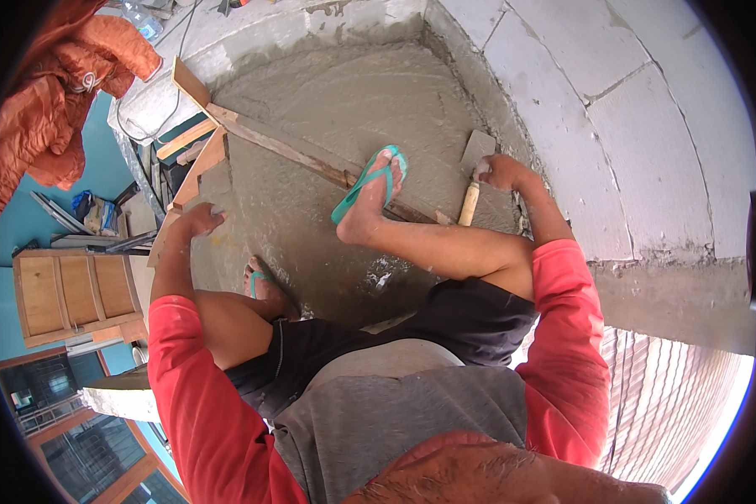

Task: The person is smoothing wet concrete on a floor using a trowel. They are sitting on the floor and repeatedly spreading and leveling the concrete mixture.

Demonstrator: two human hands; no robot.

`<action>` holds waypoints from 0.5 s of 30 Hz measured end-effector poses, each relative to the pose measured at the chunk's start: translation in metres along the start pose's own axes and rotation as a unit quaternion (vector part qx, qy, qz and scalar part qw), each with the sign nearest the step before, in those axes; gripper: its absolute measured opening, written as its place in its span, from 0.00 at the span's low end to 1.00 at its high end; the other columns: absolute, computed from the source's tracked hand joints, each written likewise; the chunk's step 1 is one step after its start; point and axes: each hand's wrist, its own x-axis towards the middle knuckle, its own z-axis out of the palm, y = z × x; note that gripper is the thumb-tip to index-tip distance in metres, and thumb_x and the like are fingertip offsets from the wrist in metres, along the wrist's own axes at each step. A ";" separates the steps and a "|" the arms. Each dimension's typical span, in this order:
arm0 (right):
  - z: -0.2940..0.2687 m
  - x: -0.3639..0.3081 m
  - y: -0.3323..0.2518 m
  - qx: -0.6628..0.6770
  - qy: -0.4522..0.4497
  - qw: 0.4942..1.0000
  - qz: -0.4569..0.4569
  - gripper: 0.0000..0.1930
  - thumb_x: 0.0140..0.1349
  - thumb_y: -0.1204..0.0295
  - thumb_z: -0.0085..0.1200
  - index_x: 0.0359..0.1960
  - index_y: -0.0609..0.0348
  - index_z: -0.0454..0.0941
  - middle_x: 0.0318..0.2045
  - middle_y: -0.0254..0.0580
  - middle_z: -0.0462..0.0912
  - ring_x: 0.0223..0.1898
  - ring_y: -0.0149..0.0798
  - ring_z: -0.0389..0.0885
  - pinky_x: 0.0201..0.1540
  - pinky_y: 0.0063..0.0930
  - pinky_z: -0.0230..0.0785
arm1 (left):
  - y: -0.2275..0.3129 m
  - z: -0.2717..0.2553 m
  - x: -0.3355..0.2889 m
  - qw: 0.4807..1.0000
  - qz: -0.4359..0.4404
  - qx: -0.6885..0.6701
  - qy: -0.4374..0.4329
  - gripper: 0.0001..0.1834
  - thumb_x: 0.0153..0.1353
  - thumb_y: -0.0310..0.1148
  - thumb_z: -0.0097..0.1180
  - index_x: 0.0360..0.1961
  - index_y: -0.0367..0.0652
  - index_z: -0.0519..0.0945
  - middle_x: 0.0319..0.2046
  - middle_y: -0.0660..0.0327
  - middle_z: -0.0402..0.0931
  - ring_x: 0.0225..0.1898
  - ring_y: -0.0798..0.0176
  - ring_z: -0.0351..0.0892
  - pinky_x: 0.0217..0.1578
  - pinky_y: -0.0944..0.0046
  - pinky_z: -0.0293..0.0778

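Note:
My right hand [502, 172] is closed on a trowel by the neck, between its flat grey blade [477, 149] and its pale wooden handle [470, 204]. The trowel is over wet grey concrete [344, 92], close to the block wall on the right. At the left, my left hand [202, 219] has its fingers curled, with pale smears on the fingertips. It is beside the wooden edge board [200, 172]; whether it grips anything is hidden. A long wooden strip [286, 151] lies slantwise across the concrete, passing under my sandalled right foot.
A pale block wall [580, 109] borders the right side. An orange-brown cloth [55, 101] hangs at the upper left, near a plastic bottle [143, 21] and a dark cable. Lower down at the left are stacked scraps and a wooden panel [80, 290]. Corrugated sheeting [655, 403] shows at the lower right.

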 end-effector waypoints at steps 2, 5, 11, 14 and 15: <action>0.009 0.000 0.011 0.003 -0.053 0.998 0.032 0.18 0.59 0.60 0.60 0.46 0.58 0.80 0.35 0.54 0.85 0.38 0.52 0.84 0.43 0.41 0.74 | 0.005 -0.002 0.000 1.000 0.004 -0.017 -0.001 0.27 0.58 0.52 0.57 0.40 0.33 0.81 0.32 0.43 0.81 0.38 0.43 0.82 0.43 0.50 0.73; -0.003 0.003 -0.027 0.057 -0.148 0.979 0.125 0.20 0.61 0.59 0.60 0.52 0.56 0.78 0.38 0.54 0.85 0.36 0.49 0.84 0.43 0.40 0.74 | -0.020 0.007 -0.006 0.998 -0.012 -0.052 -0.026 0.27 0.58 0.51 0.56 0.39 0.33 0.81 0.32 0.43 0.82 0.38 0.44 0.81 0.42 0.50 0.73; 0.046 0.009 0.025 0.025 -0.077 0.997 0.002 0.22 0.63 0.60 0.58 0.57 0.55 0.75 0.38 0.53 0.84 0.31 0.46 0.84 0.39 0.36 0.75 | -0.030 0.009 0.020 0.998 0.008 -0.015 -0.053 0.32 0.60 0.58 0.55 0.46 0.36 0.79 0.25 0.56 0.80 0.27 0.58 0.79 0.33 0.57 0.74; 0.026 0.011 -0.010 0.080 -0.129 0.985 0.088 0.21 0.63 0.61 0.58 0.56 0.55 0.75 0.38 0.52 0.84 0.31 0.44 0.84 0.38 0.35 0.75 | -0.024 0.009 0.003 0.999 0.016 -0.038 0.005 0.27 0.59 0.52 0.56 0.38 0.33 0.81 0.29 0.43 0.82 0.36 0.44 0.82 0.41 0.49 0.73; 0.024 0.012 -0.012 0.079 -0.125 0.986 0.083 0.21 0.63 0.61 0.59 0.55 0.56 0.76 0.38 0.52 0.84 0.30 0.43 0.84 0.38 0.35 0.75 | -0.026 0.011 0.003 0.999 0.014 -0.028 0.010 0.27 0.58 0.52 0.56 0.38 0.33 0.81 0.29 0.43 0.82 0.36 0.44 0.82 0.41 0.49 0.73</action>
